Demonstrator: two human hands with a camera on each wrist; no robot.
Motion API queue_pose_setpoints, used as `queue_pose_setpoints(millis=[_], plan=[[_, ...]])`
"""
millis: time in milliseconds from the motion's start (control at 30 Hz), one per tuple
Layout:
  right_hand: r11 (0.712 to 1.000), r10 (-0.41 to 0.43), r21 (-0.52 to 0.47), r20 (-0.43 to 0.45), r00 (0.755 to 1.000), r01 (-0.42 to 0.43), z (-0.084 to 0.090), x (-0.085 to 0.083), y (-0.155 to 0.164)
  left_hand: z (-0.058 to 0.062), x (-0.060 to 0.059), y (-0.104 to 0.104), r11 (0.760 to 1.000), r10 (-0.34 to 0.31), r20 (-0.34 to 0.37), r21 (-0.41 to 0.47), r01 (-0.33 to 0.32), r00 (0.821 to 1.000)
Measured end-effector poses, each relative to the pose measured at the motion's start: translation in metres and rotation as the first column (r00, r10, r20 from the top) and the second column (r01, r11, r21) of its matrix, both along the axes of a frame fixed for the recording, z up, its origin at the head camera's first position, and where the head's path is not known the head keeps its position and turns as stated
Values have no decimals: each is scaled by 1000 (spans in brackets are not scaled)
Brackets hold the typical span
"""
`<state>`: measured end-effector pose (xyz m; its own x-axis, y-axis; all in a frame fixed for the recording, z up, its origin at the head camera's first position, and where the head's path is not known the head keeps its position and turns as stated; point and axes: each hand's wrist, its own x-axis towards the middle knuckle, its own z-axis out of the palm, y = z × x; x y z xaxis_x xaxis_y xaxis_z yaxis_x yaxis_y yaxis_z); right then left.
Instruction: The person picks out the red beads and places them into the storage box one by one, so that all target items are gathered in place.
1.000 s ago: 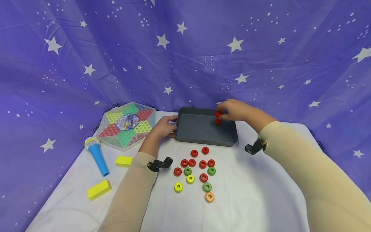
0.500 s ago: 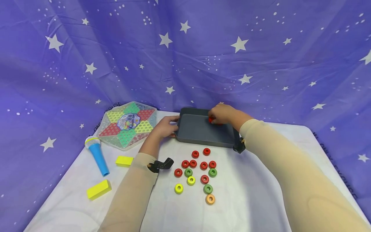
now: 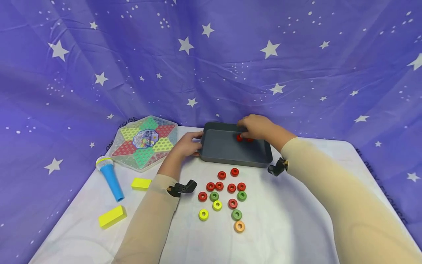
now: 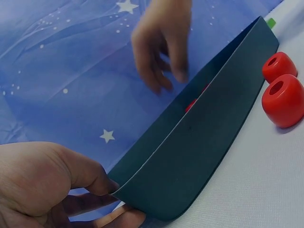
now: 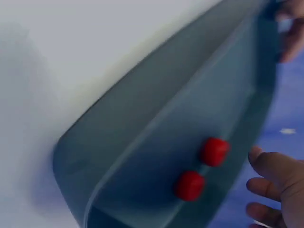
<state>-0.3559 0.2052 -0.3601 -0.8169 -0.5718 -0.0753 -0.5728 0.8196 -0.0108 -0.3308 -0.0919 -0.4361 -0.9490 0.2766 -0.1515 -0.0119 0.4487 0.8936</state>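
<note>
My left hand (image 3: 188, 145) grips the left end of a dark grey rectangular tray (image 3: 227, 148), thumb over the rim (image 4: 116, 190) and fingers beneath it. Inside the tray lie two red beads (image 5: 214, 151), thick and ring-shaped, close to each other toward the right end. Just above them is my right hand (image 3: 257, 126), which partly covers one in the head view. In the right wrist view its fingers (image 5: 270, 164) are loosely bent and spread, holding nothing. Red, green, yellow and orange beads (image 3: 232, 188) lie scattered on the white cloth in front of the tray.
A hexagonal Chinese checkers board (image 3: 145, 141) lies left of my left hand. Farther left are a blue toy microphone (image 3: 112, 179) and two yellow blocks (image 3: 113, 216). A purple star-patterned curtain (image 3: 211, 66) hangs directly behind the tray.
My right hand has moved left with a red bead, set it in the tray beside the other red one, and lifted off it. My left hand still holds the tray's end.
</note>
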Motion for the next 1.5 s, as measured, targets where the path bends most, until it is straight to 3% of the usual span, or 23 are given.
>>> queue_pose_setpoints(millis=[100,267,367,500,767,867,1000,1133,1300,1500], plan=[[987,-2,-163,20,1000,6,7,13,11,-1,0,-2,1000,-2,-4,-1,2,1000],[929,23,-369,73,997,6,3,53,29,-4,-1,-4,1000,-10,-5,4,10,1000],[915,46,-403,124,991,8,-3,80,35,-4,-2,-3,1000,-8,-11,3,8,1000],[920,78,-393,195,978,5,-16,108,36,-2,-2,-2,1000,-11,-23,11,12,1000],[945,166,-319,269,949,-75,-52,137,20,2,-4,-2,1000,-5,-4,-3,5,1000],[944,189,-312,248,950,-107,-63,144,17,3,-3,-1,1000,-4,8,-6,4,1000],[922,241,-351,198,950,-161,-72,150,15,2,-1,1,1000,-2,18,-19,2,1000],[909,265,-373,176,948,-185,-72,152,15,3,-1,0,1000,-5,21,-16,5,1000],[915,229,-376,186,955,-146,-54,146,28,3,-2,-1,1000,-15,26,2,15,1000],[929,149,-361,174,973,-78,-19,121,56,1,-2,1,1000,-7,23,9,7,1000]])
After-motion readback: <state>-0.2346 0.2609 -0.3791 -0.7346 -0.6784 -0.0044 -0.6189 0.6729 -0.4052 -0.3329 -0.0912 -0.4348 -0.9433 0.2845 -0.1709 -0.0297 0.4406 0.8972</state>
